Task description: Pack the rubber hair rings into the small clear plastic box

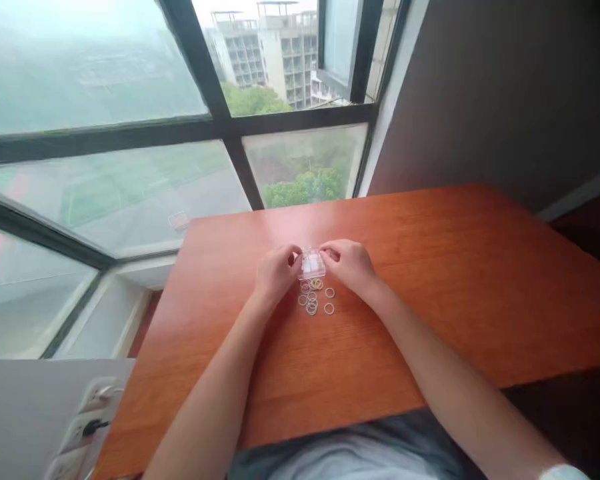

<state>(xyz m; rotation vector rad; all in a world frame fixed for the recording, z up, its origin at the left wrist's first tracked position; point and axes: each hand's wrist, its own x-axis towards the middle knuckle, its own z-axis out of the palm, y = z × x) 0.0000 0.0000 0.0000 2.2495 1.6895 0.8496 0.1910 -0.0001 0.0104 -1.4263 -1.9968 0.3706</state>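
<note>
A small clear plastic box (312,265) sits on the wooden table, with pale pink-white showing through its divided inside. My left hand (279,268) grips its left side, thumb and fingers pinched at the edge. On the opposite side, my right hand (349,261) pinches the box's right edge the same way. Just in front of the box lie several small rings (311,303), mostly pale greenish-white. A few yellowish rings (317,284) overlap close to the box's near edge. Two separate pale rings (329,300) lie a little to the right. The fingertips partly hide the box's sides.
The reddish-brown table (460,280) stretches far to the right. Large dark-framed windows (225,127) stand behind and to the left. A grey wall (485,100) rises at the right back. Sockets with plugs (87,427) are at the lower left, beside the table's edge.
</note>
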